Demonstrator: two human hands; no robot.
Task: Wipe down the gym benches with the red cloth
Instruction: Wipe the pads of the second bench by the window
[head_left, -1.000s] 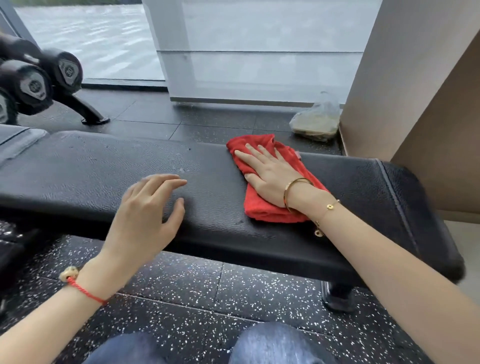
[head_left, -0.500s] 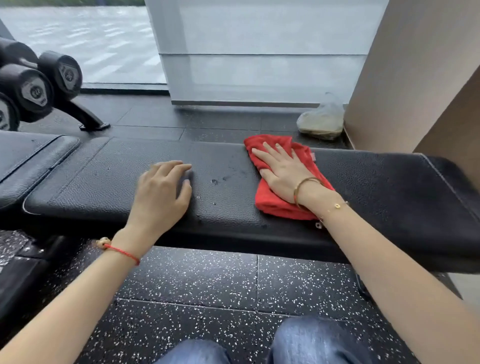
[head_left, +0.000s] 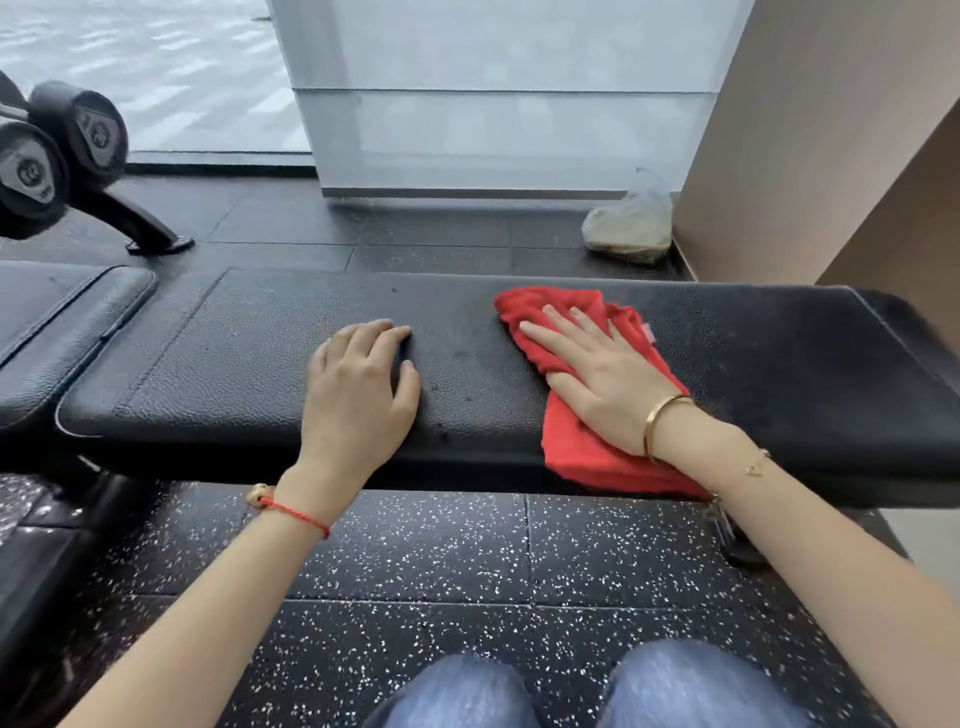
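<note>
Cloth (head_left: 576, 436) tag, writing unreadable.

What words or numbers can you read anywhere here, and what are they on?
None can be read for sure.
Round grey labels on the ends of the black dumbbells at the far left: some marks, too blurred to read.
Small pink tag on the edge of the red cloth under the right hand: too small to read.
Black padded bench, where the left hand rests: no writing visible.

The black padded bench (head_left: 249, 364) carries the red cloth (head_left: 571, 441) and both hands, on speckled floor (head_left: 441, 561).
</note>
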